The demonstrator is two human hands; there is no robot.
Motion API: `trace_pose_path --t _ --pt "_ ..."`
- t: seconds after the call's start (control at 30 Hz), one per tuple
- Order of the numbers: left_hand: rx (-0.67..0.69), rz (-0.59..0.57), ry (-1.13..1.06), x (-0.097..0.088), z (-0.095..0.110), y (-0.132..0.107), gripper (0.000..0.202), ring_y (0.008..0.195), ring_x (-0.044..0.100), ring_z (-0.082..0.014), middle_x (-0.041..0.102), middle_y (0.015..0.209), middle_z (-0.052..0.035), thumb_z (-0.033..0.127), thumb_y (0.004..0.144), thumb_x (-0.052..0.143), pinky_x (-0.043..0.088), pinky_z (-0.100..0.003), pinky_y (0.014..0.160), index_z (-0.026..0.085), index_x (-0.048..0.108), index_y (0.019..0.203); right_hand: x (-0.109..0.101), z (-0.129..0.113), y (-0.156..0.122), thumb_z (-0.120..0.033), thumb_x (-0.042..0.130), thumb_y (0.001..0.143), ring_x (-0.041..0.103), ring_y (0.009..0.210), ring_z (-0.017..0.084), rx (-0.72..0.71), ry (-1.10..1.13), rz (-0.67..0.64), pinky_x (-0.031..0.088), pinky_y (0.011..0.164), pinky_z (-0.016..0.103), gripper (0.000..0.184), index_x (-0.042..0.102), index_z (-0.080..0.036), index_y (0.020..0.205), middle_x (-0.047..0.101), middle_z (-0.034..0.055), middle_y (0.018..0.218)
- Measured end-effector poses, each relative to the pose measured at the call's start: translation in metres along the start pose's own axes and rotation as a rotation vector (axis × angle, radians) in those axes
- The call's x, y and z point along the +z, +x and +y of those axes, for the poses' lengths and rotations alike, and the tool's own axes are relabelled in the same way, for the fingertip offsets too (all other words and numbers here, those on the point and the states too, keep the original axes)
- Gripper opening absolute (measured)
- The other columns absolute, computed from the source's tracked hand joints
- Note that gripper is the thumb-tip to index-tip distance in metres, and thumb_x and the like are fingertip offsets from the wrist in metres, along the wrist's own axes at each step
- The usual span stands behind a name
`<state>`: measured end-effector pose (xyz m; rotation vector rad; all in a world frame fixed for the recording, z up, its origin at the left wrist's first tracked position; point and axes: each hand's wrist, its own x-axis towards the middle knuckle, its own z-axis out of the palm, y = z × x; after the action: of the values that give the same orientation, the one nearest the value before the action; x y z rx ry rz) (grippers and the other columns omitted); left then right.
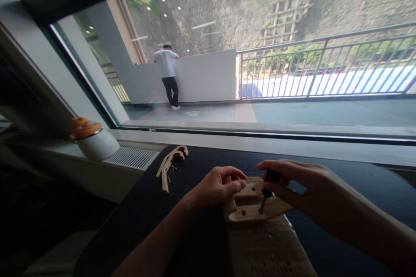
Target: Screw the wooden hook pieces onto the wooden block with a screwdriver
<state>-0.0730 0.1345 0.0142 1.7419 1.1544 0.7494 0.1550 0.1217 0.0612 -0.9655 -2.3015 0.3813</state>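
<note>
A pale wooden part (244,211) with drilled holes lies on top of a larger wooden board (266,246) on the black table (143,225). My left hand (216,187) is closed on the left end of the wooden part, fingers curled over its top edge. My right hand (292,184) is closed round the black handle of a small screwdriver (267,188), whose tip stands in a hole of the wooden part.
Curved wooden pieces (170,163) with a few loose screws (171,172) lie at the table's far left. A white pot with an orange top (91,136) sits on the window ledge beside a vent grille (131,157). Outside the window a person (169,75) stands by a wall.
</note>
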Motion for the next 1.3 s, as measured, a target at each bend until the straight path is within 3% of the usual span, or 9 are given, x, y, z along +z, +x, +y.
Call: trace_pose_path --t 0.17,0.33,0.73,0.83,1.07,1.3 --pt "0.007 -0.012 -0.006 0.0005 -0.0002 0.0003 0.033 0.068 0.054 -0.0132 0.066 0.082 -0.0032 0.036 0.08 0.061 0.041 -0.022 0.061 0.015 0.067 0.105 0.0025 -0.0037 0.0002 -0.033 0.051 0.09 0.065 0.07 0.012 -0.035 -0.065 0.015 0.049 0.057 0.021 0.028 0.06 -0.027 0.116 0.07 0.0014 0.095" --pt "0.007 -0.004 0.02 0.0004 -0.0021 0.0 0.032 0.07 0.055 -0.0139 0.067 0.083 -0.0032 0.035 0.08 0.06 0.042 -0.023 0.064 0.016 0.068 0.104 0.0 -0.0033 -0.0033 -0.028 0.048 0.091 0.065 0.09 0.013 -0.089 -0.099 0.048 0.05 0.072 0.021 0.033 0.056 -0.03 0.123 0.066 0.0013 0.112" --pt "0.0 -0.007 0.008 0.0016 -0.0004 0.0004 0.031 0.076 0.058 -0.0159 0.068 0.086 -0.0042 0.034 0.08 0.061 0.044 -0.024 0.067 0.015 0.068 0.104 -0.0008 0.0006 0.0001 -0.033 0.051 0.091 0.065 0.069 0.011 -0.073 -0.104 0.073 0.047 0.056 0.019 0.024 0.061 -0.027 0.111 0.07 0.0001 0.093" --pt "0.007 -0.012 0.001 0.0016 -0.0007 0.0006 0.032 0.076 0.058 -0.0159 0.068 0.087 -0.0043 0.035 0.081 0.061 0.044 -0.024 0.068 0.015 0.067 0.105 0.0013 -0.0003 0.0017 -0.034 0.049 0.091 0.065 0.069 0.013 -0.084 -0.16 0.09 0.048 0.057 0.022 0.023 0.062 -0.025 0.108 0.07 0.0022 0.094" --pt "0.0 -0.019 0.004 -0.0007 0.0009 -0.0013 0.033 0.077 0.058 -0.0155 0.068 0.087 -0.0034 0.035 0.08 0.061 0.044 -0.024 0.069 0.015 0.067 0.105 0.0047 0.0014 -0.0021 -0.028 0.047 0.091 0.066 0.091 0.016 -0.091 -0.175 0.085 0.052 0.072 0.024 0.034 0.054 -0.029 0.125 0.066 0.0033 0.115" --pt "0.002 -0.023 0.028 -0.0024 0.0006 -0.0019 0.033 0.075 0.056 -0.0149 0.067 0.086 -0.0036 0.037 0.081 0.06 0.043 -0.023 0.066 0.015 0.067 0.105 0.0019 0.001 -0.0024 -0.032 0.049 0.09 0.067 0.081 0.013 -0.054 -0.147 0.082 0.051 0.065 0.021 0.029 0.058 -0.03 0.118 0.07 -0.0003 0.102"
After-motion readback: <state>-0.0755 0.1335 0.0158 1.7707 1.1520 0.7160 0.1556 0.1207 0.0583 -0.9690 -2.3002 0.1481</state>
